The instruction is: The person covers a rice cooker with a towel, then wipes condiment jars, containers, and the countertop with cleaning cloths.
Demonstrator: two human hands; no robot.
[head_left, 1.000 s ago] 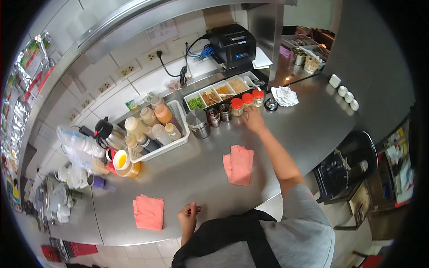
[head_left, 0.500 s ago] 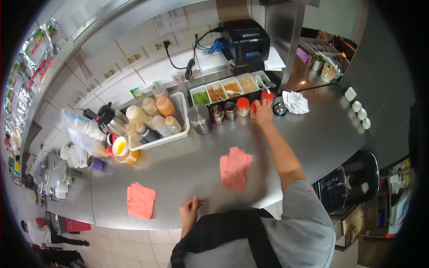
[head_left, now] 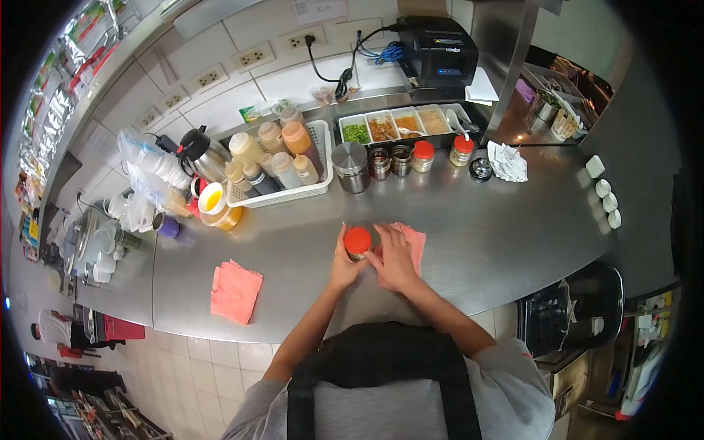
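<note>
A small jar with a red lid (head_left: 358, 240) stands in front of my body, over the steel counter. My left hand (head_left: 345, 265) wraps round its left side. On the other side, my right hand (head_left: 396, 260) has its fingers stretched out above a folded pink cloth (head_left: 416, 246). Its thumb lies close to the jar; whether it touches cannot be made out. The lid sits on the jar, and my hands partly hide the jar's body. A second pink cloth (head_left: 236, 292) lies to the left.
Along the back stand red-lidded jars (head_left: 423, 156), a metal canister (head_left: 350, 167), a white basket of sauce bottles (head_left: 319, 187), and trays of toppings (head_left: 356, 132). A black printer (head_left: 438, 55) is behind them. Crumpled paper (head_left: 507, 163) lies at right. A person (head_left: 55, 328) stands far left.
My right hand has brought a red-lidded jar from the back row to the front of the counter. My left hand has come up to grip it. The view has shifted slightly.
</note>
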